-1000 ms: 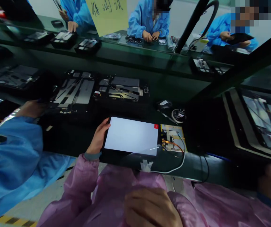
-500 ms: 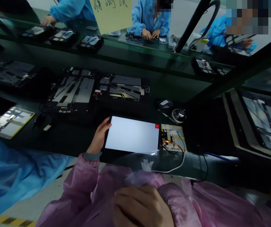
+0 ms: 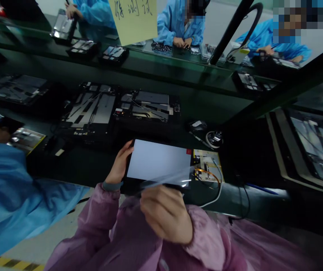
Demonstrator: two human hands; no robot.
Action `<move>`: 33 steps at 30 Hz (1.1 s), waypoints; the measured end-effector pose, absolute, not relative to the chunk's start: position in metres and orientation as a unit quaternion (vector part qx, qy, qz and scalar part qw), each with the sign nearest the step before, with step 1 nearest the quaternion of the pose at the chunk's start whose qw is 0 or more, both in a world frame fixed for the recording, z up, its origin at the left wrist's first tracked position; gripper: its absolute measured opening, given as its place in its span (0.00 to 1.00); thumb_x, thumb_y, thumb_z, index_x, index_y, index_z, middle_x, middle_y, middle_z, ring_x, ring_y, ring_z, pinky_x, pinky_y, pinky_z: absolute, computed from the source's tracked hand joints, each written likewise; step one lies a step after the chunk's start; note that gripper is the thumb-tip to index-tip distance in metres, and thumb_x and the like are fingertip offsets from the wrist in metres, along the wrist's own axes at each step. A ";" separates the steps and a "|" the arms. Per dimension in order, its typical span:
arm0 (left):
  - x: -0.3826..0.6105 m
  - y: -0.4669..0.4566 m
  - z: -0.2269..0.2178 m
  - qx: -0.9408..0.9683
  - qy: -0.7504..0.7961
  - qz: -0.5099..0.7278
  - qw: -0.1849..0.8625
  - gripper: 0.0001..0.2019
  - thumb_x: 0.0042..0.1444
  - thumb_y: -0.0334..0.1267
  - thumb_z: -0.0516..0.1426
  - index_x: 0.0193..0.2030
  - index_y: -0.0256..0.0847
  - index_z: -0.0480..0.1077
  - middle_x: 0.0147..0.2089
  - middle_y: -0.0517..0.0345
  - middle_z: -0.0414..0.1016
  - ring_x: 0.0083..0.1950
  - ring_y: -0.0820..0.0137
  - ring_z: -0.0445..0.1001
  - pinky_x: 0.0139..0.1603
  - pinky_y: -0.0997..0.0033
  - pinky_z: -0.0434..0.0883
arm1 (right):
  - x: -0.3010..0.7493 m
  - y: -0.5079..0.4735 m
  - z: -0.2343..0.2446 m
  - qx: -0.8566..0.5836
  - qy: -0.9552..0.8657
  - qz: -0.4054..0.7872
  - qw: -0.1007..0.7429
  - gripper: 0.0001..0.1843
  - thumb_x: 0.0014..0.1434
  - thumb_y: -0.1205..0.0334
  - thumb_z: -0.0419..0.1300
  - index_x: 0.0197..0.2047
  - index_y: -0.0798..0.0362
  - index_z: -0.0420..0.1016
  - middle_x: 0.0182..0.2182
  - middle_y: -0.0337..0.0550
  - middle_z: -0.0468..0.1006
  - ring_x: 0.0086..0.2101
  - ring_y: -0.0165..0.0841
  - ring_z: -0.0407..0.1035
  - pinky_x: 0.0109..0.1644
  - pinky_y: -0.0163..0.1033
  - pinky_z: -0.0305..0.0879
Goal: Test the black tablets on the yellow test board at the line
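A lit display panel (image 3: pixel 159 160), white with a small red square in its upper right corner, lies tilted before me. My left hand (image 3: pixel 120 162) is closed on its left edge, thumb on the front and fingers behind. Near the panel's lower edge, my right hand (image 3: pixel 167 214) is closed, its fingers pinched on a clear plastic film (image 3: pixel 169 178). The film stretches up and right across the lower part of the screen; whether it touches the glass I cannot tell. To the right, a circuit assembly (image 3: pixel 206 163) with orange and white cables lies beside the panel.
Opened tablet units (image 3: pixel 93 109) stand behind the panel. A mouse (image 3: pixel 197 125) and a coiled cable (image 3: pixel 214 139) lie at the back right. Racked panels (image 3: pixel 316 146) stand far right. A co-worker's blue sleeve (image 3: pixel 6 188) is close on my left. A shelf (image 3: pixel 150 69) crosses the back.
My right hand has risen from my lap toward the panel's lower edge, with the film drawn across the screen. My left hand keeps its hold. A co-worker's arm has reached in at the left.
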State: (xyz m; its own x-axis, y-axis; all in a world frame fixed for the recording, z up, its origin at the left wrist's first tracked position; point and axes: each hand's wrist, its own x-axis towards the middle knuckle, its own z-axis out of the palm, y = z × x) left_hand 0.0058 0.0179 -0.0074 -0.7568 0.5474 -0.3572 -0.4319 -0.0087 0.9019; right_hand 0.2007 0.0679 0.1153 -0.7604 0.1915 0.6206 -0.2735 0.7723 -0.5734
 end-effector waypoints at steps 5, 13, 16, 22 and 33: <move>0.008 0.016 -0.001 0.092 0.569 0.731 0.366 0.21 0.53 0.47 0.61 0.52 0.44 0.73 0.59 0.55 0.72 0.63 0.60 0.66 0.62 0.64 0.64 | 0.160 0.096 0.076 -0.040 -0.881 0.347 0.320 0.06 0.64 0.70 0.52 0.39 0.54 0.70 0.37 0.47 0.76 0.44 0.35 0.70 0.49 0.44 0.71; 0.007 0.020 -0.005 0.103 0.519 0.752 0.393 0.24 0.57 0.52 0.57 0.55 0.40 0.70 0.57 0.51 0.74 0.61 0.58 0.68 0.63 0.59 0.63 | 0.142 0.105 0.050 -0.076 -0.886 0.337 0.309 0.12 0.65 0.70 0.50 0.51 0.54 0.67 0.55 0.53 0.69 0.58 0.37 0.62 0.60 0.47 0.65; 0.007 0.017 -0.005 0.115 0.520 0.744 0.404 0.27 0.58 0.55 0.56 0.58 0.41 0.68 0.57 0.49 0.73 0.59 0.56 0.70 0.61 0.56 0.65 | 0.146 0.108 0.049 -0.124 -0.897 0.272 0.327 0.22 0.65 0.69 0.50 0.62 0.53 0.58 0.64 0.56 0.57 0.64 0.41 0.52 0.64 0.53 0.60; 0.005 0.015 -0.007 0.139 0.582 0.708 0.375 0.26 0.52 0.49 0.63 0.57 0.46 0.69 0.57 0.54 0.73 0.57 0.56 0.71 0.57 0.59 0.68 | 0.149 0.109 0.038 -0.216 -0.923 0.138 0.287 0.23 0.64 0.64 0.55 0.62 0.53 0.62 0.61 0.58 0.62 0.63 0.49 0.52 0.60 0.60 0.60; 0.005 0.014 -0.009 0.126 0.560 0.721 0.389 0.24 0.53 0.46 0.62 0.56 0.44 0.68 0.52 0.55 0.76 0.52 0.60 0.74 0.52 0.62 0.69 | 0.180 0.086 0.018 -0.110 -0.963 0.122 0.215 0.16 0.64 0.72 0.52 0.51 0.52 0.73 0.57 0.48 0.71 0.58 0.38 0.61 0.63 0.50 0.58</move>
State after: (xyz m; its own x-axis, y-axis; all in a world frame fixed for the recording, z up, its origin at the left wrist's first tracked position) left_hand 0.0045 0.0143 -0.0090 -0.6652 0.7019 -0.2547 -0.4207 -0.0705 0.9045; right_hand 0.1798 0.0865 0.0177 -0.8831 0.2650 0.3871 0.1605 0.9460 -0.2816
